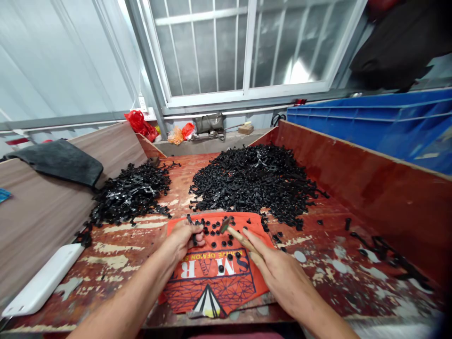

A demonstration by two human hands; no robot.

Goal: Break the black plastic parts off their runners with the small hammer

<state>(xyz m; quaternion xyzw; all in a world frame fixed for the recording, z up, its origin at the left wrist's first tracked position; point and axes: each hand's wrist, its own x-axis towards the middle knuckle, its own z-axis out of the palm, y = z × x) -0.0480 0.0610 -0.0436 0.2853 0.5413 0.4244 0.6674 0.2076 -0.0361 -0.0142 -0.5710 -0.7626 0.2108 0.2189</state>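
My right hand [265, 256] is wrapped round the pale wooden handle of a small hammer [243, 241], its dark head over the cloth. My left hand [189, 238] is closed in a pinch at the cloth's left side. A small black part shows at its fingertips, partly hidden by the fingers. Under both hands lies an orange printed cloth [226, 292] with white lettering. Several small round black parts [213, 232] are scattered over it, mostly between the two hands.
Behind the cloth rises a large heap of black parts [254, 179]. A smaller heap [132, 193] lies to the left, near a white case [44, 280]. Wooden boards [353, 165] wall the table's sides. Beyond the right board stands a blue crate [381, 122].
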